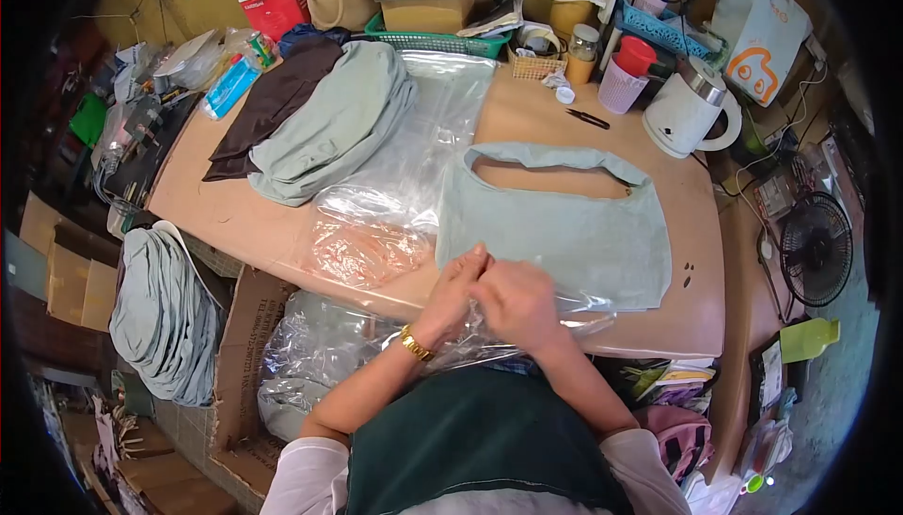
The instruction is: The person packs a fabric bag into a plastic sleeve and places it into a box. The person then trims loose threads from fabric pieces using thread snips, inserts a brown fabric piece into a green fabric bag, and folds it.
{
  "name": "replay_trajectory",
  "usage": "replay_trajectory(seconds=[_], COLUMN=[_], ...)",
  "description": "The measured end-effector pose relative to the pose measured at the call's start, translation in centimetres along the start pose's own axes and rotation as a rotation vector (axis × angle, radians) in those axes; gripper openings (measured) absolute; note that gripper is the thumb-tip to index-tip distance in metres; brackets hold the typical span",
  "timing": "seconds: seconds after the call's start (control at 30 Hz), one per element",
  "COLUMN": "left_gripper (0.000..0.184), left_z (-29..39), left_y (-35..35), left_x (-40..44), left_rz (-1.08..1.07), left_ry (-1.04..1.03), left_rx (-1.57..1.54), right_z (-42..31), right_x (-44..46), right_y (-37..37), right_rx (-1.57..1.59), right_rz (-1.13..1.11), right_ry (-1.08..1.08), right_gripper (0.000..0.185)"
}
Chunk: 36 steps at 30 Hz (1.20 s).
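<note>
A light green cloth bag [564,233] with a wide handle lies flat on the table, its lower part near my hands. My left hand [456,289] and my right hand [515,301] meet at the bag's lower left edge, fingers closed. Clear plastic [588,306] shows beneath and beside them, and both hands appear to hold it. Clear plastic sleeves [437,106] lie to the left of the bag, with an orange-printed plastic piece [362,250] below them. Folded light green cloth [329,125] and dark brown cloth [282,106] rest farther left.
Black thread snips [588,119], a white kettle [685,109] and a pink cup [621,80] stand or lie at the back right. A green basket [442,43] is at the back. An open carton [246,364] and stacked green cloth [165,313] are lower left; a fan [816,247] is right.
</note>
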State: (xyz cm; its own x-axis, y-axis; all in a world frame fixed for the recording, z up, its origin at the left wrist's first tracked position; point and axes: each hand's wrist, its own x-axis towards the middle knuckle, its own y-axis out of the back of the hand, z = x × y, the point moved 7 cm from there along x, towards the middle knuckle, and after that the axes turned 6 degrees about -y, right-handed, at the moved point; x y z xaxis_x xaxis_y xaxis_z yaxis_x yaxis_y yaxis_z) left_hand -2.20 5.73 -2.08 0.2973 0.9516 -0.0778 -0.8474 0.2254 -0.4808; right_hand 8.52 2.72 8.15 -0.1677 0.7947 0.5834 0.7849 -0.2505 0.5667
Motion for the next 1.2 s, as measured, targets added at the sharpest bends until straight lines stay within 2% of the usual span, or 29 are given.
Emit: replay_trajectory(seconds=[0.07,0.13,0.2,0.27,0.37,0.43,0.47,0.53,0.57,0.6,0.63,0.67,0.7,0.73,0.77,0.8,0.87,0.9,0.97,1.0,1.07,1.13,1.2], left_gripper=[0.032,0.035,0.031,0.024,0.026,0.026,0.026,0.026,0.026,0.026,0.023,0.020,0.020,0.018,0.017,0.017,0.018,0.018,0.017,0.017,0.016,0.017,0.017], left_z=[2.7,6.3,4.9,7.0,7.5,9.2,9.6,9.4,8.7,8.1,8.4,9.0,8.7,9.0,9.3,9.4,8.5,8.1,7.9,7.7,8.9,7.9,7.5], left_y=[1.1,0.5,2.3,1.7,0.1,-0.8,-0.7,1.2,2.1,2.7,2.8,2.9,2.8,2.4,2.3,2.2,2.6,2.8,2.7,2.6,0.6,1.5,2.2], left_x=[-0.1,-1.6,-0.8,-0.4,-0.9,-1.6,-1.6,-1.2,-1.1,-1.1,-0.9,-1.0,-1.0,-1.1,-1.2,-1.3,-1.4,-1.3,-1.0,-1.0,-1.3,-1.0,-0.8], left_rz=[-0.002,-0.077,-0.120,-0.082,-0.094,-0.071,-0.046,-0.052,-0.059,-0.057,-0.036,-0.016,-0.016,0.040,0.095,0.095,0.126,0.124,0.073,0.071,-0.078,-0.022,0.030], left_ry=[-0.040,0.121,0.115,-0.285,-0.288,-0.235,-0.184,-0.113,-0.044,-0.042,-0.140,-0.237,-0.237,-0.253,-0.267,-0.267,-0.081,-0.081,-0.165,-0.166,-0.394,-0.325,-0.258], left_rx=[0.084,0.602,0.641,0.609,0.652,0.751,0.850,0.823,0.796,0.796,0.664,0.532,0.534,0.398,0.261,0.262,0.398,0.398,0.676,0.675,0.619,0.514,0.410], right_z=[0.9,5.9,4.8,3.4,2.0,3.1,3.6,4.1,4.1,4.8,5.3,5.1,4.7,4.4,4.3,4.3,4.7,4.9,4.7,4.3,3.9,3.4,3.2], right_x=[0.3,-0.8,-0.7,-0.1,0.2,-0.4,-0.6,-0.5,-0.7,-1.1,-1.5,-1.4,-1.1,-0.9,-0.8,-0.9,-1.2,-1.4,-1.3,-1.1,-0.8,-0.3,-0.3], right_y=[0.9,2.0,2.0,2.1,2.2,1.1,0.9,1.6,1.4,1.1,0.9,1.0,1.2,1.3,1.4,1.3,1.1,1.2,1.4,1.7,1.6,2.0,1.9], right_rx=[-0.004,0.334,0.294,0.250,0.084,0.153,0.154,0.371,0.372,0.437,0.502,0.504,0.363,0.221,0.222,0.236,0.248,0.227,0.204,0.209,0.216,0.282,0.323], right_rz=[-0.009,-0.039,-0.050,-0.057,-0.083,-0.308,-0.312,-0.079,-0.083,-0.077,-0.069,-0.068,-0.109,-0.150,-0.149,-0.162,-0.174,-0.143,-0.112,-0.091,-0.073,0.035,0.006], right_ry=[0.001,-0.564,-0.511,-0.452,-0.399,-0.546,-0.546,-0.398,-0.399,-0.498,-0.596,-0.596,-0.598,-0.596,-0.596,-0.620,-0.643,-0.578,-0.514,-0.492,-0.469,-0.364,-0.401], right_gripper=[0.012,0.010,0.009,0.007,0.010,0.013,0.013,0.018,0.018,0.017,0.017,0.017,0.016,0.016,0.016,0.016,0.017,0.015,0.013,0.013,0.013,0.016,0.017])
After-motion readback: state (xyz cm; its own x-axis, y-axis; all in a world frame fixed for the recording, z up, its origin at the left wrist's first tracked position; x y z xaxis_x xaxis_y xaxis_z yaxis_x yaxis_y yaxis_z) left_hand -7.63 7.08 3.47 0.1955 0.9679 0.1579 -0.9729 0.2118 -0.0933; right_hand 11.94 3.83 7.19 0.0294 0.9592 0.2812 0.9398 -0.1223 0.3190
